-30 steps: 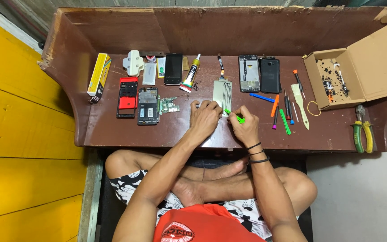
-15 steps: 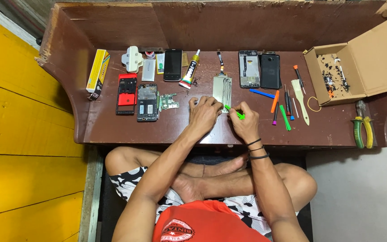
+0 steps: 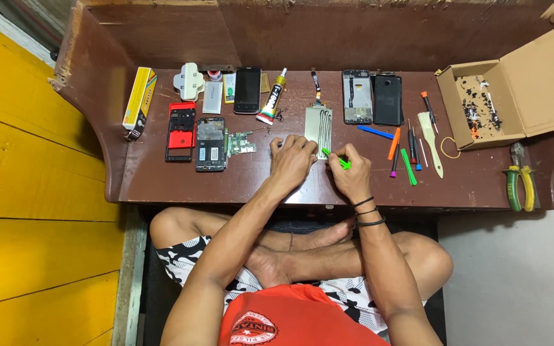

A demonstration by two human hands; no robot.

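Low dark-brown wooden bench point(image 3: 161, 179), seen from above; person seated cross-legged at its 6 o'clock edge.

Left hand point(image 3: 292, 161): curled palm-down on the bench, fingers bent over something small that is hidden beneath them; what it grips cannot be told.

Right hand point(image 3: 352, 174): fingers pinched narrow around a slim bright-green plastic pry tool point(image 3: 335, 159), tip pointing toward 10 o'clock, close to the left hand's fingertips. Black bands at the wrist.

Pale rectangular phone panel with dark curved lines point(image 3: 318, 131): flat on the bench at 12 o'clock of the hands, just beyond the fingertips.

At 3 o'clock of the hands: loose row of coloured plastic tools and small screwdrivers point(image 3: 402, 154); further on, an open brown cardboard box holding small dark parts point(image 3: 482, 109); green-and-yellow-handled pliers point(image 3: 519, 182) at the far edge.

At 9 to 10 o'clock: opened dark phone body point(image 3: 210, 144), red-and-black phone frame point(image 3: 181, 131), yellow oblong carton point(image 3: 139, 98).

At 11 o'clock: black phone lying flat point(image 3: 247, 90), glue tube with striped label point(image 3: 272, 97).
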